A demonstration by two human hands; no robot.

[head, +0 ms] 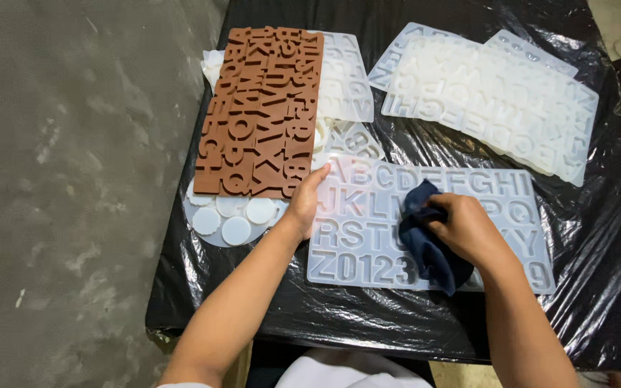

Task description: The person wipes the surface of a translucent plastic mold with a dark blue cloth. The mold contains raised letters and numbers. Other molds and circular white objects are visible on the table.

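Two hands work one clear letter mould (368, 215) on the black-wrapped table (598, 237) — left hand (305, 202) flat, steadying its edge, right hand (468, 228) clutching a dark cloth (425, 244), mid-wipe; unwiped rows seemingly remain.

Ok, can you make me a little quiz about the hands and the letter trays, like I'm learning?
1. True or false: the right hand holds a dark blue cloth.
2. What does the left hand rest on?
A. the brown letter mould
B. the clear letter mould
C. the round-disc mould
3. What covers the table?

Key: 1 true. 2 B, at its left edge. 3 A black plastic sheet.
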